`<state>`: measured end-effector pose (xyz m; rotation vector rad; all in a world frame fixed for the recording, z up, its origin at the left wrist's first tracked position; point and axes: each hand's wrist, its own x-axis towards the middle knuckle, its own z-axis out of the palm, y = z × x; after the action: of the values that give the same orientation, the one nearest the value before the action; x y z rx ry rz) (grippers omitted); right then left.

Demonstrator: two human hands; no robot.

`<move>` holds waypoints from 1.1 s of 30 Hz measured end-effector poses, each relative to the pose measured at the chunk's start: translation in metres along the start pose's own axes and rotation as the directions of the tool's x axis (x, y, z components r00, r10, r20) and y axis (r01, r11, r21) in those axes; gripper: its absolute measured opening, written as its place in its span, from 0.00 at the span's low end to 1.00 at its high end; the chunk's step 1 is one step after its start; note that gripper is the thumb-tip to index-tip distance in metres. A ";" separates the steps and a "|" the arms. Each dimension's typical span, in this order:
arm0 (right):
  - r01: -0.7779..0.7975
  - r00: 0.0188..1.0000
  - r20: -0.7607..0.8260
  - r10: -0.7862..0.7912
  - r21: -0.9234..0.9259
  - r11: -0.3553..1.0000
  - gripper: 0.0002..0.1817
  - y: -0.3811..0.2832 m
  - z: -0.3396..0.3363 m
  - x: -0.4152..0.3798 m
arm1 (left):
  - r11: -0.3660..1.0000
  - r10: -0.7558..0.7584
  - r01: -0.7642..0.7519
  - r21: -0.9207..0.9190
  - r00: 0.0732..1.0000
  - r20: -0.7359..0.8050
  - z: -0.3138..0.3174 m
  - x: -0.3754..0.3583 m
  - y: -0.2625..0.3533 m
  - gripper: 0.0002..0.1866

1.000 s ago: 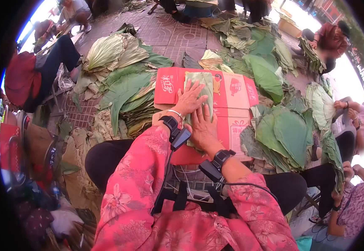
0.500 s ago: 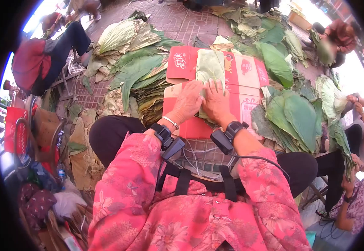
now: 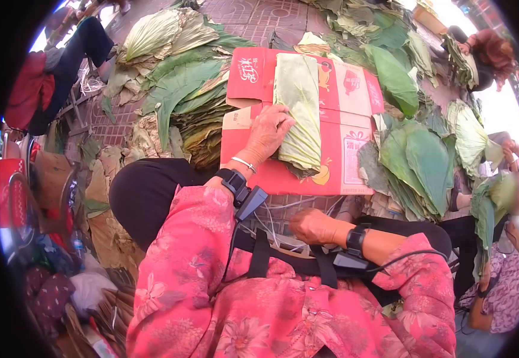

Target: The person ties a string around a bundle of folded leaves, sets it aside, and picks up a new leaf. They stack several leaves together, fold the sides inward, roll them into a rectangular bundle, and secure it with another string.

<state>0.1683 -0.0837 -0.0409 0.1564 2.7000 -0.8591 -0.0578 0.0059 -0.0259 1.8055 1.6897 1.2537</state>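
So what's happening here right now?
A person sits over a red cardboard sheet with a folded stack of leaves on it. The left hand rests on the stack's edge; the right hand is down at the lap, off the stack. Leaf piles and other people surround them.

A red carton [image 3: 331, 128] lay flattened on brick paving [image 3: 253, 15], leaf piles [image 3: 179, 89] heaped around it.

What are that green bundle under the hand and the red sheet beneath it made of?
The green bundle looks like stacked, folded plant leaves: matte, with fine veins and frayed ends. The left hand rests on its edge. The red sheet seems to be flattened printed cardboard, with creased flaps and brown raw edges.
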 end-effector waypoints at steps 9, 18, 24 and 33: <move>-0.126 0.967 -0.243 0.075 -0.204 0.971 0.11 0.064 0.102 0.060 | 0.998 -0.007 0.014 0.066 0.994 -0.107 0.006 0.007 0.004 0.07; -0.343 0.937 0.174 0.305 0.268 0.900 0.17 0.058 0.068 0.054 | 0.907 -0.386 0.379 0.186 0.923 -0.001 -0.003 0.026 0.016 0.34; -0.266 0.912 -0.143 0.384 0.506 0.821 0.14 -0.004 -0.056 -0.023 | 0.828 -0.544 0.518 0.212 0.834 0.086 -0.009 0.042 0.012 0.36; -0.354 0.667 -0.407 0.624 0.563 0.746 0.09 0.021 -0.143 -0.108 | 0.466 -0.554 0.571 -0.675 0.784 0.281 -0.005 0.035 0.011 0.20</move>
<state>0.2386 0.0152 0.0923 1.4285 2.6306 -1.3823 -0.0591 0.0349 -0.0020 0.6657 1.2796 1.2988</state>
